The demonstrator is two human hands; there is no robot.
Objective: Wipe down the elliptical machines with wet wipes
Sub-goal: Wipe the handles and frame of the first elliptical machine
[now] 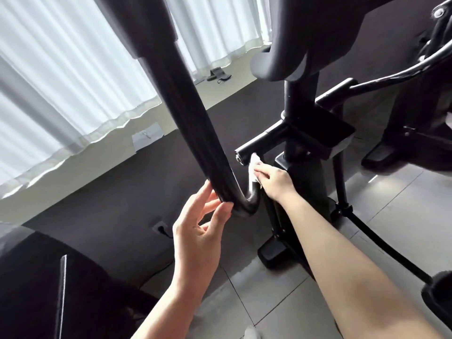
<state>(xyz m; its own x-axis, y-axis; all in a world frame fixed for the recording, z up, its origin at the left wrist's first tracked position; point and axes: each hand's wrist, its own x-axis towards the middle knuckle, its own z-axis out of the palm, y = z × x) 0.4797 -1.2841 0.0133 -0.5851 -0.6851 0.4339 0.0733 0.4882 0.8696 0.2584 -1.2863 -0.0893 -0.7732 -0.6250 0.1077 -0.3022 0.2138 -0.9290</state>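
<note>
Two bare hands at a black elliptical machine's handlebar.

The left hand (200, 231), fingers straight and slightly apart, touches the thick black curved metal handlebar (188, 118) at its bend; just right, the right hand (274, 179) presses a crumpled white wet wipe (254, 167) against the bar's upturned end, fingers curled on it.

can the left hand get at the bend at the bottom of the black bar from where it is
Probably yes: the left hand is open with fingertips already touching the bar just above the bend, nothing between them.
</note>
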